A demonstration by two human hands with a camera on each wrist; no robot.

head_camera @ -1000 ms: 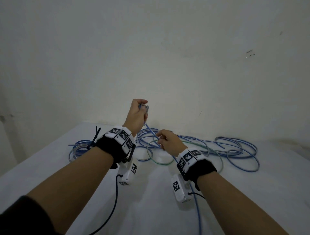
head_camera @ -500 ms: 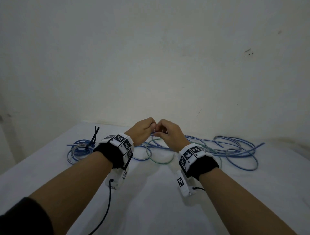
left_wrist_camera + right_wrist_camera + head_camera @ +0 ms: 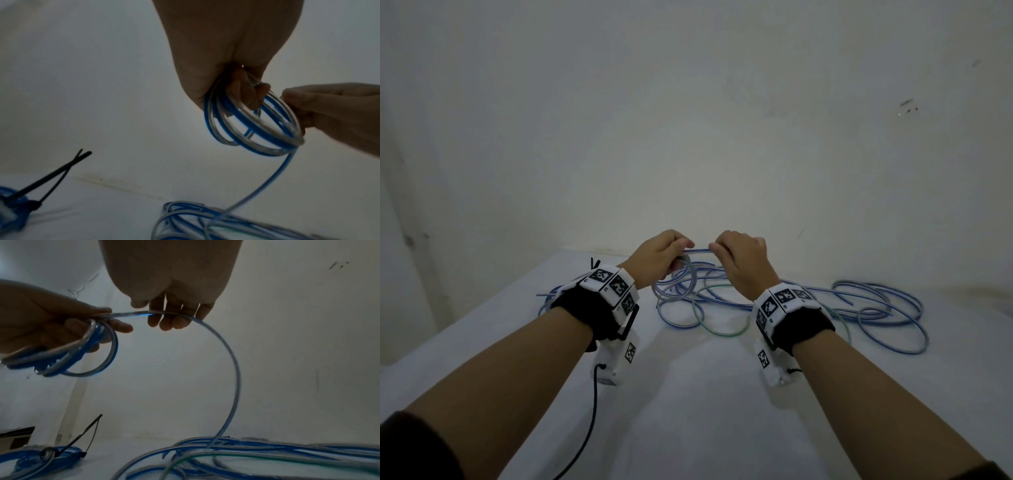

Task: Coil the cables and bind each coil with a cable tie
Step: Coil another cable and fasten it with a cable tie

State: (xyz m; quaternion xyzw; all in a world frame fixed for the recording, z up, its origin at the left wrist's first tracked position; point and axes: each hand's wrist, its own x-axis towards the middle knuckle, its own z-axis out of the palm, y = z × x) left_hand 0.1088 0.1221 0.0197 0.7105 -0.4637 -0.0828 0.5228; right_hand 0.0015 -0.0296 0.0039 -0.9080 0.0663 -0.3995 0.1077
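Left hand [image 3: 657,255] has its grip closed round a small coil [image 3: 252,125] of blue cable, a few loops hanging below the fingers, held up off the white table [image 3: 688,394]. Right hand [image 3: 739,260] pinches the free run of that same cable just beside the left hand, fingers [image 3: 170,318] curled over the strand; a short straight piece [image 3: 697,251] spans the gap between both hands. From the right hand the strand arcs down [image 3: 234,369] to the loose pile of blue cable [image 3: 859,308] lying on the table behind and to the right of the hands, with one green cable [image 3: 719,330] tangled in it. Finished coil [image 3: 41,456] sits at the far left of the table, bound with a black cable tie [image 3: 51,180], tails sticking up. Pile reaches close to the wall [image 3: 688,120] at the back edge; the table in front of the wrists is open, and the left table edge [image 3: 465,318] is near the bound coil. Versus half a second ago: hands were touching low over the pile, now they are apart and higher, with cable stretched between them. A second ago the left hand was raised well above the right, holding the cable up.
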